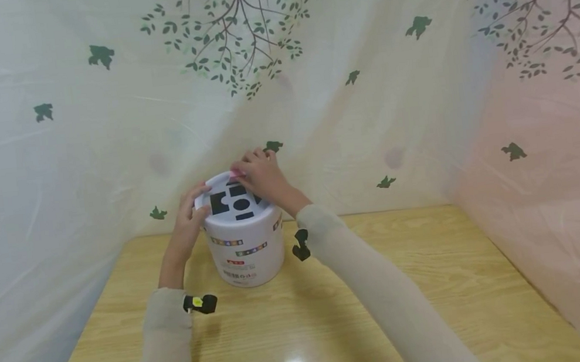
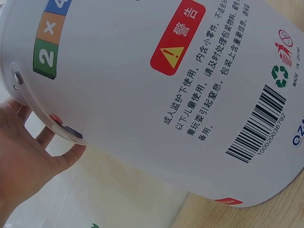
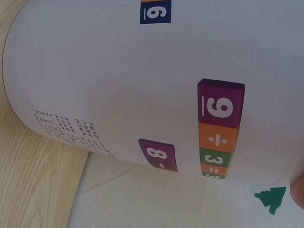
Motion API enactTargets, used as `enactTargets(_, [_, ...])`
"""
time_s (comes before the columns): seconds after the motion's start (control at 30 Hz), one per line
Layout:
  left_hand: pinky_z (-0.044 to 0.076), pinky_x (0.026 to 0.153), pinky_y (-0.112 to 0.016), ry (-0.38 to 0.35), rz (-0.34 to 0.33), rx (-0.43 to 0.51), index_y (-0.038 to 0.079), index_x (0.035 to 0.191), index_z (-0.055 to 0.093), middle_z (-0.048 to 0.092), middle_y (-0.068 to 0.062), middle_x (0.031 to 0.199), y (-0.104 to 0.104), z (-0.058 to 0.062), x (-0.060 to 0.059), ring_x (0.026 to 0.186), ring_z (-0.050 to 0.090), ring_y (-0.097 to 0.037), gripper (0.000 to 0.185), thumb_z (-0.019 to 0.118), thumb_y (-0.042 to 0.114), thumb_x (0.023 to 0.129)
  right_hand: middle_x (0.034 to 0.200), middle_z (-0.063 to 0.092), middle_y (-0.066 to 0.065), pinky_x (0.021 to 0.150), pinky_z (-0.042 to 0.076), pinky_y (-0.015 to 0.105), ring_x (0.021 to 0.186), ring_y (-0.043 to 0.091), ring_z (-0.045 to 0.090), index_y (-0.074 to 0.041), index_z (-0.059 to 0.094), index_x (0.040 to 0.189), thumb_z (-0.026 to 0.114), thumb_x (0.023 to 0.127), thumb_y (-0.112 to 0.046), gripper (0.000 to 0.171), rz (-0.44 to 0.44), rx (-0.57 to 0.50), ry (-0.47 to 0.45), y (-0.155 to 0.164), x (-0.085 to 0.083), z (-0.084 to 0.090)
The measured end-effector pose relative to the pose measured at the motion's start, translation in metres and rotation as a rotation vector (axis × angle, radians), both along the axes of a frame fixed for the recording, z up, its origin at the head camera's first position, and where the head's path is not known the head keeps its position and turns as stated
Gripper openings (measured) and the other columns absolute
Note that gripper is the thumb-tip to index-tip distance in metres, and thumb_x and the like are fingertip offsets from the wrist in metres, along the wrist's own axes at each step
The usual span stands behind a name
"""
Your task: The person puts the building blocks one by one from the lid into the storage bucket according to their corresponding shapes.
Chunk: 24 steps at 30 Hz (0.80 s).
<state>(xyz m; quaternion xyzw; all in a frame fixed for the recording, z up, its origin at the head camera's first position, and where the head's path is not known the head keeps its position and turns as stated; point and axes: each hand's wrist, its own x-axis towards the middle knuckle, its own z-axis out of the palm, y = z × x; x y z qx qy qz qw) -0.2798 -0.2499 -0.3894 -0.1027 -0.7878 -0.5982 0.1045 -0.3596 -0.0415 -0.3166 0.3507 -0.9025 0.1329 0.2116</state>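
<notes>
The left hand [image 1: 188, 218] reaches up against the left side of the white tub [image 1: 246, 250], fingers curled round its lid rim. The tub stands upright on the wooden table [image 1: 439, 283]. Right of it, the right hand [image 1: 263, 175] arches over the lid [image 1: 233, 199], pinching a small pink piece [image 1: 238, 174].

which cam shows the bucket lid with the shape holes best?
Head view. The lid faces the camera there, black shape holes plain, with the right hand on it and the left hand at its rim. The left wrist view catches only the rim edge by the fingers; the right wrist view shows just the bucket wall.
</notes>
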Motion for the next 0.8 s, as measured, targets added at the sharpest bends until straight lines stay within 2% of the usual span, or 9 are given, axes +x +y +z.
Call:
enactTargets(0.13, [0.019, 0.121, -0.071, 0.013, 0.002, 0.002, 0.017, 0.155, 0.039, 0.015, -0.003, 0.171, -0.0007, -0.0039, -0.0018, 0.157, 0.013, -0.036, 0.052, 0.046, 0.025, 0.104, 0.122, 0.067, 0.004, 0.110, 0.036, 0.047, 0.118, 0.023, 0.052, -0.021, 0.069, 0.127, 0.063, 0.099, -0.035, 0.032, 0.003, 0.009, -0.010, -0.0004, -0.0007, -0.0007])
enactTargets(0.37, [0.021, 0.122, -0.069, 0.022, -0.002, 0.015, 0.016, 0.154, 0.040, 0.017, -0.005, 0.169, -0.0004, -0.0039, -0.0019, 0.156, 0.015, -0.036, 0.052, 0.046, 0.025, 0.103, 0.121, 0.067, 0.005, 0.107, 0.038, 0.046, 0.117, 0.023, 0.053, -0.022, 0.070, 0.128, 0.061, 0.101, -0.035, 0.031, -0.002, 0.039, -0.013, -0.0004, 0.0004, 0.0009])
enactTargets(0.8, [0.018, 0.123, -0.069, 0.007, -0.014, 0.020, 0.008, 0.155, 0.036, 0.014, -0.011, 0.169, -0.0025, -0.0058, -0.0070, 0.155, 0.013, -0.039, 0.053, 0.042, 0.018, 0.103, 0.127, 0.066, 0.004, 0.121, 0.028, 0.058, 0.124, 0.023, 0.050, -0.022, 0.064, 0.136, 0.059, 0.103, -0.032, 0.035, -0.027, 0.059, -0.064, -0.0006, -0.0018, -0.0009])
